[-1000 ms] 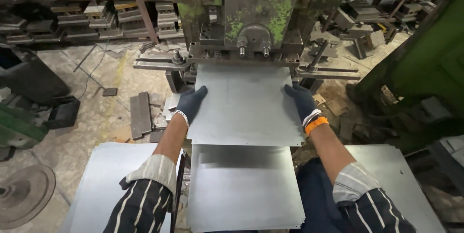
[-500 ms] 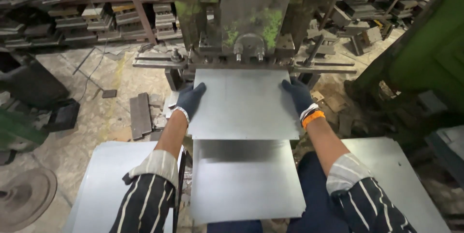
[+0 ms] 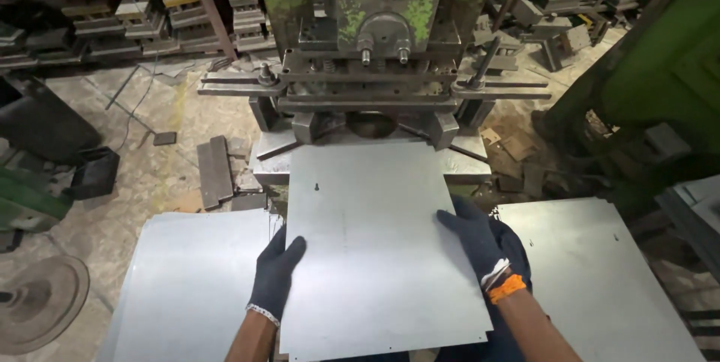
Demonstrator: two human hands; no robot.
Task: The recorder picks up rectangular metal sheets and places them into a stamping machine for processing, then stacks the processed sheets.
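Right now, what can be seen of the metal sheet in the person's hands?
The sheet is flat, thin, grey, dull-shiny metal, roughly square, with a small hole near its far left corner. It lies level, its far edge at the green press. The gloved left hand grips its left edge, the right hand its right.

We see a worn green press (image 3: 379,47) at the far centre, with shelves of metal blocks (image 3: 112,9) behind it on the left. A round metal disc (image 3: 37,302) lies on the floor near left, and dark flat bars (image 3: 215,171) lie beside the press base.
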